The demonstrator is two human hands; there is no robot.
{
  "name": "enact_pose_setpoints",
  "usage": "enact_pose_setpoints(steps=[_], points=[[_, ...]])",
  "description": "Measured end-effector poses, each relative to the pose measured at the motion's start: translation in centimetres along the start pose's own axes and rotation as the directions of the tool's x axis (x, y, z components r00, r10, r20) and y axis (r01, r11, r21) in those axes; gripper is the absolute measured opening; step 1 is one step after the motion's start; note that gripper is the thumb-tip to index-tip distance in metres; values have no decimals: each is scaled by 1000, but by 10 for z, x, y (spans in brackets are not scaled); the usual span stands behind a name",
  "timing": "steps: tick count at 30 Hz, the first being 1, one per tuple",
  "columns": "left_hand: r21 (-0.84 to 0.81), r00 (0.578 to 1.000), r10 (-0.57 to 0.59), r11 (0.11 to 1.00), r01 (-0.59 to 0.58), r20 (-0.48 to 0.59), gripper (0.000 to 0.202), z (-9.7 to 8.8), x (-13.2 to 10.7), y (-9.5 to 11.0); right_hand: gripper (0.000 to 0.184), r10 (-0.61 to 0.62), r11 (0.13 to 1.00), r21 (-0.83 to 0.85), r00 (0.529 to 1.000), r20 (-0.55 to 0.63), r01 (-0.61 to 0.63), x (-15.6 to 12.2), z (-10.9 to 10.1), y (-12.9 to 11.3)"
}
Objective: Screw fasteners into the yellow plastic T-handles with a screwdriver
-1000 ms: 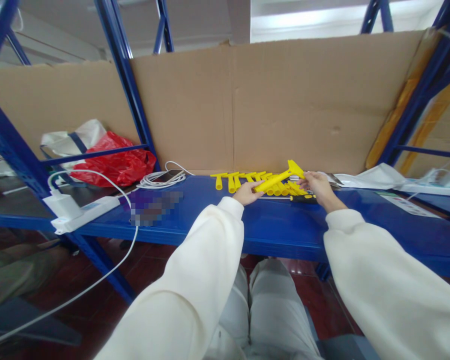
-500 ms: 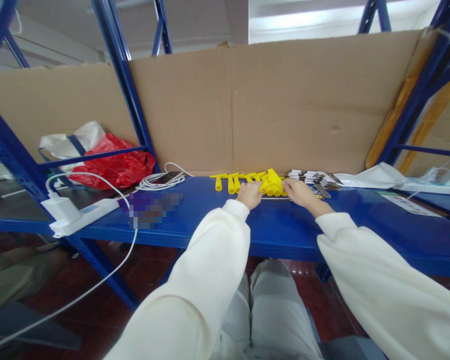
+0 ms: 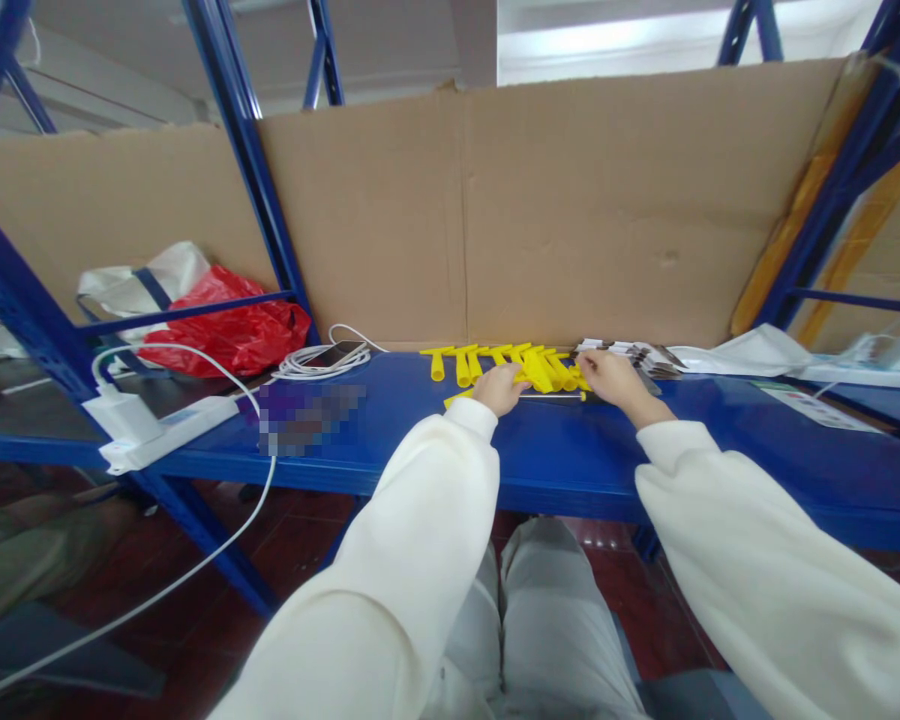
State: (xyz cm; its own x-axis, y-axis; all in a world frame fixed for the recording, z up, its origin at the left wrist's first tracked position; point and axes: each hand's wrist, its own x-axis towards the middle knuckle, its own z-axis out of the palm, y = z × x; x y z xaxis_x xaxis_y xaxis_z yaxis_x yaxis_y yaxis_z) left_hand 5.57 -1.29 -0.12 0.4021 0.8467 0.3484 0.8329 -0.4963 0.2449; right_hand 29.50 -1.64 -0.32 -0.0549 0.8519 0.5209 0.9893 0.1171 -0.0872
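Several yellow T-shaped plastic handles (image 3: 463, 368) lie in a row along the back of the blue tabletop. My left hand (image 3: 499, 388) is closed, its fingertips on a tilted yellow handle (image 3: 537, 370) near the middle of the row. At the right end, my right hand (image 3: 611, 378) has its fingers curled together beside the last yellow handles, close to the striped strips (image 3: 630, 352). What those fingers pinch, if anything, is hidden. A thin rod with yellow ends (image 3: 555, 397) lies in front of the row, partly behind my left hand.
A tall cardboard sheet (image 3: 570, 210) stands behind the table (image 3: 420, 440). On the left are a coiled white cable (image 3: 322, 362), a power strip (image 3: 172, 433) and a red plastic bag (image 3: 232, 320). White packaging (image 3: 750, 352) and a printed sheet (image 3: 817, 408) lie right.
The raised yellow handle between my hands is lower and lies tilted against the row. My right hand has shifted slightly right and away from my left. More of the rod shows.
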Motion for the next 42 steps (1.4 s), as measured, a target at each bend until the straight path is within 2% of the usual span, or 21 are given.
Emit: enact_pose_setpoints(steps=[1,3,6,10,15,22,29,33,39,40,42], points=[[-1,1000,4,1000,-4,7,33,0,0,-1,37,129,991,-39,992,11,-128,0,-2,11],[-3,1000,5,1000,-5,21,34,0,0,-2,33,329,942,-97,943,56,-323,-1,-6,31],[-15,1000,-15,1000,15,24,36,-1,-1,-2,27,435,900,-101,885,167,-424,-3,-11,50],[-22,999,-32,999,33,34,39,-3,-1,-1,28,423,905,-72,872,246,-419,-2,-8,55],[-11,998,-27,1000,28,60,37,-4,-1,-1,29,386,903,94,889,248,-418,2,5,54],[-12,999,-18,1000,19,48,35,-2,-1,-2,29,357,881,227,898,257,-415,1,14,52],[-6,998,-12,1000,13,66,38,0,0,-3,17,315,794,437,901,297,-422,0,14,44],[-11,998,-17,1000,18,53,38,1,0,-3,8,230,742,555,920,319,-377,-4,11,40],[-12,997,-29,999,30,71,37,-1,-2,-1,11,115,653,681,932,344,-332,-10,7,27],[-11,997,-28,1000,29,73,37,-1,-2,-1,11,125,652,677,929,349,-342,-9,7,26],[-6,996,-25,1000,25,81,38,-1,-2,0,12,245,695,599,914,324,-398,-7,4,26]])
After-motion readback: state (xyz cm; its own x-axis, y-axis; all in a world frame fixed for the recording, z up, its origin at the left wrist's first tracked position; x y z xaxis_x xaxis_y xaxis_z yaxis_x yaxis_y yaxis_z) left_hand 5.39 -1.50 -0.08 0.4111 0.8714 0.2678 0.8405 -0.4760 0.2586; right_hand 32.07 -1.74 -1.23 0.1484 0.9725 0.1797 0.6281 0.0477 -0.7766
